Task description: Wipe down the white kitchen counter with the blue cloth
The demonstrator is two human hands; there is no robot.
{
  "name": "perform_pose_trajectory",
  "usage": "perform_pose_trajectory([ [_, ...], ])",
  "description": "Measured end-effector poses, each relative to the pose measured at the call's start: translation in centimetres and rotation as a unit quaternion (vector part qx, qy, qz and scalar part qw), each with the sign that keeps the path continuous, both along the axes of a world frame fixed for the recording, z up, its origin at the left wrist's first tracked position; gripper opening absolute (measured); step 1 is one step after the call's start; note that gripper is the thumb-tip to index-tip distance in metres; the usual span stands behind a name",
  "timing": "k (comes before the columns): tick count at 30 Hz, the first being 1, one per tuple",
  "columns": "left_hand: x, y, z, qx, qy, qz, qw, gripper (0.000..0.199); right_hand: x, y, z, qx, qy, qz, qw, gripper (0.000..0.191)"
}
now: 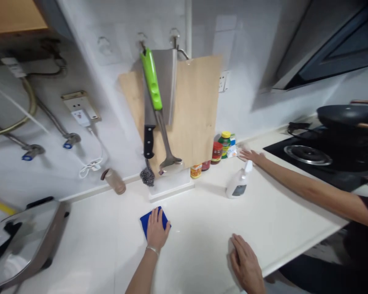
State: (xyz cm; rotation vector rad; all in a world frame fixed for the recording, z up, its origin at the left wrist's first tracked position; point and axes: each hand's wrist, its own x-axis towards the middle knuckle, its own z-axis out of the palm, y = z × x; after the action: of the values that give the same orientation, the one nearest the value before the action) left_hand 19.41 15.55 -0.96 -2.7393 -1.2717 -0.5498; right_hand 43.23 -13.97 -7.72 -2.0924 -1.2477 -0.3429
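A folded blue cloth (145,221) lies on the white countertop (199,228). My left hand (157,230) rests flat on top of it, fingers stretched out and thumb apart, pressing without gripping. To the right, my right hand (247,265) lies on its side near the front edge of the counter. Its fingers are extended close together, slightly bent, and nothing shows in them. A white spray bottle (237,183) stands upright beyond my right hand, apart from both hands.
Another person's arm (297,181) reaches in from the right, its hand by several jars (217,153) along the wall. A cutting board (196,110), knife (149,141) and green-handled spatula (151,77) hang ahead. A stove (334,159) is right, a lidded pan (49,237) left.
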Motion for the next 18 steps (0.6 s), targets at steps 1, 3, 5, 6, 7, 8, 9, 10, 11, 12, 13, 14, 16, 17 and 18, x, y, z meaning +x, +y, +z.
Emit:
perform_pose_trajectory([
  [1,-2.0,-0.1,0.1,0.003,0.001,0.017,1.000,0.060,0.0,-0.1,-0.1,-0.001,-0.007,0.003,1.000,0.047],
  [3,-5.8,-0.8,0.0,0.013,0.008,0.039,0.999,0.060,0.1,-0.3,-0.6,-0.002,-0.022,0.011,1.000,0.048],
  [5,-9.1,-2.1,-0.4,0.033,0.023,0.038,0.998,0.061,0.2,-0.3,-1.1,0.000,-0.039,0.019,0.999,0.050],
  [6,-10.5,-2.8,-0.7,0.044,0.032,0.034,0.998,0.062,0.2,-0.3,-1.5,0.001,-0.048,0.020,0.999,0.051],
  [7,-11.6,-3.5,-1.0,0.056,0.042,0.030,0.997,0.063,0.2,-0.2,-1.7,0.001,-0.056,0.021,0.998,0.051],
  [8,-12.5,-4.1,-1.3,0.066,0.050,0.028,0.996,0.063,0.2,-0.2,-2.0,0.002,-0.062,0.019,0.998,0.052],
  [9,-13.0,-4.4,-1.5,0.074,0.057,0.028,0.995,0.064,0.2,-0.1,-2.2,0.002,-0.068,0.016,0.998,0.052],
  [10,-13.2,-4.5,-1.7,0.078,0.061,0.030,0.995,0.065,0.3,-0.1,-2.4,0.002,-0.071,0.011,0.997,0.052],
  [11,-13.2,-4.3,-1.7,0.079,0.064,0.032,0.994,0.065,0.3,-0.1,-2.4,0.002,-0.074,0.007,0.997,0.052],
  [12,-12.9,-3.8,-1.7,0.077,0.066,0.034,0.994,0.064,0.3,-0.1,-2.4,0.002,-0.075,0.005,0.997,0.052],
  [13,-12.4,-3.0,-1.6,0.072,0.065,0.036,0.995,0.062,0.2,-0.1,-2.4,-0.001,-0.075,0.003,0.997,0.053],
  [14,-11.8,-1.9,-1.4,0.064,0.064,0.040,0.995,0.061,0.1,-0.1,-2.3,-0.006,-0.073,-0.001,0.997,0.053],
  [16,-10.4,0.8,-1.0,0.045,0.056,0.054,0.996,0.058,-0.4,0.1,-2.0,-0.023,-0.066,-0.014,0.997,0.054],
  [17,-9.7,2.3,-0.7,0.036,0.050,0.066,0.996,0.057,-0.7,0.2,-1.9,-0.035,-0.061,-0.028,0.997,0.054],
  [18,-9.1,3.9,-0.5,0.026,0.044,0.076,0.996,0.056,-1.2,0.4,-1.8,-0.048,-0.055,-0.047,0.996,0.055],
])
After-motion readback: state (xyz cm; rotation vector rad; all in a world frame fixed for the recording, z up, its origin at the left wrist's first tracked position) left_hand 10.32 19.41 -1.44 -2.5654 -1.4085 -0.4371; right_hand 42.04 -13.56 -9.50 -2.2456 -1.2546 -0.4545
